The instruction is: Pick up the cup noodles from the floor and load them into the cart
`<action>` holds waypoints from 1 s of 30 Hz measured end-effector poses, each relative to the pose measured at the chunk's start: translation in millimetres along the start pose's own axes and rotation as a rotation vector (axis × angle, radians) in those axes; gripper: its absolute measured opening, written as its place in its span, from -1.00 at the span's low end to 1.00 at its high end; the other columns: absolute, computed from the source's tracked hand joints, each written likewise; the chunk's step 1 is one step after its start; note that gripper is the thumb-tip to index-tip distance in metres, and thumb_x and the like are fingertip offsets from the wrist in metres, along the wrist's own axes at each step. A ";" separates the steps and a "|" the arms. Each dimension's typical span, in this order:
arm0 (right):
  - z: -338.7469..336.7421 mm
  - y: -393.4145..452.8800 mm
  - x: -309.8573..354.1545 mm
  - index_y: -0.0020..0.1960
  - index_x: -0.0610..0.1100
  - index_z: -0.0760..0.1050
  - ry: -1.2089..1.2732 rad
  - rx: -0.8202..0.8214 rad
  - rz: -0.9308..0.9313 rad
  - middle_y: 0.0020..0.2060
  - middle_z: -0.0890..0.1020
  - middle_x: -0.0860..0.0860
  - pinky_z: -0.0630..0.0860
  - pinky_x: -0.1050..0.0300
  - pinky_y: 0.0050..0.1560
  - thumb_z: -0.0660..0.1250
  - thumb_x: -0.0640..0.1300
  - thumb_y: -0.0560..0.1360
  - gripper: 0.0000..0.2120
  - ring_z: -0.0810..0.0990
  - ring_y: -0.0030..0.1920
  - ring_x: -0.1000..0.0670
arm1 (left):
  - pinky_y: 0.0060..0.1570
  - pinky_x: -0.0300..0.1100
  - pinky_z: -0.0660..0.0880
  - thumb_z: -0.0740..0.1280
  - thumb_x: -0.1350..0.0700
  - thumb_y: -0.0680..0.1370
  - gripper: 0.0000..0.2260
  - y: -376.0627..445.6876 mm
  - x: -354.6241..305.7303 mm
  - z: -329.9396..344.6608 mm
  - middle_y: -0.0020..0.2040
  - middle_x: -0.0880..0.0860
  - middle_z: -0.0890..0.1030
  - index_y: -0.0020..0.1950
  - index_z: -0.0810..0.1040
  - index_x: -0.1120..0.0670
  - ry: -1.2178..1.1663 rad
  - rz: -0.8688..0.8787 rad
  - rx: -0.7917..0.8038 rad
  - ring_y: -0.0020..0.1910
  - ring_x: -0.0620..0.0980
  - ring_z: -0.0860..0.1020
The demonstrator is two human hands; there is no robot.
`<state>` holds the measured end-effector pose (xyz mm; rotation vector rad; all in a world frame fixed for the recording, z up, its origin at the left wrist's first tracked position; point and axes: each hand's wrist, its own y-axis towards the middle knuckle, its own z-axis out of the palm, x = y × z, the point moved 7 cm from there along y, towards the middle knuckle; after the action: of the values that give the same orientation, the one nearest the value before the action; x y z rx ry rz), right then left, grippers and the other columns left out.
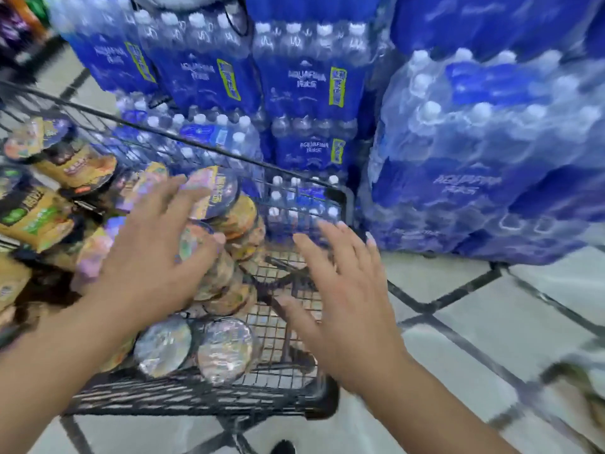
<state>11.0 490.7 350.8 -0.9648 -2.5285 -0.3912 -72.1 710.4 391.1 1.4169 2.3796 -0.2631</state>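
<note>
My left hand rests spread on cups in cart, right hand open, empty; cups look light, crushable, so grip sidewalls, not foil lids.

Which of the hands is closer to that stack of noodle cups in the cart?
Left. The left hand rests on the stack of noodle cups; the right hand hovers open beside it.
</note>
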 end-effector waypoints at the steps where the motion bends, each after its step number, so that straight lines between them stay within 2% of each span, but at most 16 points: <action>1: -19.2 -20.3 -33.2 0.57 0.09 0.32 0.022 -0.040 0.067 0.56 0.31 -0.01 0.13 -0.29 0.60 0.22 0.29 0.55 -0.36 0.22 0.59 -0.12 | 0.51 0.09 0.21 0.20 -0.29 0.52 -0.38 -1.9 -39.2 15.1 0.55 0.12 0.30 0.52 0.40 -0.03 -0.009 0.064 0.025 0.58 0.13 0.23; 4: -68.6 -93.8 -144.4 0.50 0.07 0.38 0.026 -0.083 0.278 0.43 0.39 0.00 0.38 -0.24 0.43 0.26 0.28 0.56 -0.42 0.39 0.43 -0.13 | 0.54 0.07 0.13 0.16 -0.32 0.57 -0.39 -14.6 -164.1 78.2 0.60 0.06 0.27 0.56 0.35 -0.09 0.027 0.244 0.117 0.61 0.09 0.19; 6: -97.1 -152.8 -216.5 0.51 0.09 0.37 -0.017 -0.067 0.412 0.43 0.40 0.00 0.42 -0.20 0.38 0.24 0.31 0.56 -0.42 0.40 0.42 -0.15 | 0.60 0.14 0.07 0.10 -0.34 0.56 -0.35 -29.7 -251.6 130.4 0.63 0.06 0.25 0.59 0.32 -0.10 0.054 0.348 0.182 0.63 0.09 0.15; 11: -178.1 -317.3 -365.2 0.57 0.11 0.32 -0.152 -0.037 0.663 0.53 0.36 -0.02 0.36 -0.20 0.47 0.16 0.36 0.57 -0.36 0.33 0.50 -0.16 | 0.63 0.13 -0.06 -0.04 -0.43 0.55 -0.30 -90.4 -455.8 266.2 0.67 0.04 0.15 0.62 0.24 -0.15 0.068 0.512 0.346 0.66 0.05 0.03; 15: -219.5 -444.1 -461.9 0.63 0.15 0.18 -0.195 0.024 0.846 0.62 0.23 0.03 0.21 -0.16 0.58 0.09 0.40 0.59 -0.32 0.19 0.59 -0.12 | 0.60 0.16 0.07 0.05 -0.41 0.58 -0.34 -145.7 -579.4 365.5 0.65 0.02 0.18 0.62 0.21 -0.16 0.101 0.619 0.468 0.65 0.04 0.08; 20: -218.8 -581.2 -552.9 0.68 0.17 0.04 -0.114 0.087 1.128 0.69 0.07 0.01 0.10 -0.15 0.64 0.12 0.39 0.62 -0.28 0.05 0.66 -0.15 | 0.60 0.13 0.11 0.29 -0.25 0.58 -0.32 -198.1 -666.0 484.2 0.67 0.00 0.10 0.65 0.12 -0.18 0.217 0.695 0.669 0.64 0.06 0.09; 25: -174.6 -664.6 -646.4 0.69 0.11 0.04 -0.034 0.226 1.331 0.68 0.10 -0.05 0.16 -0.17 0.61 0.22 0.31 0.61 -0.25 0.10 0.64 -0.19 | 0.55 0.12 0.21 0.37 -0.25 0.50 -0.25 -196.6 -716.1 599.0 0.65 0.05 0.15 0.63 0.17 -0.16 0.318 0.758 0.758 0.62 0.12 0.14; 30: -118.8 -700.5 -788.0 0.68 0.09 0.02 -0.013 0.257 1.503 0.65 0.12 -0.06 0.35 -0.17 0.48 0.35 0.24 0.56 -0.17 0.19 0.59 -0.21 | 0.55 0.17 0.20 0.37 -0.28 0.47 -0.17 -165.7 -770.4 734.5 0.67 0.08 0.07 0.66 0.08 -0.16 0.329 0.777 0.832 0.64 0.15 0.07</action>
<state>100.4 -510.3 10.5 -2.2663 -1.1736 0.3864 269.4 -240.0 16.4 2.8032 1.7551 -0.9149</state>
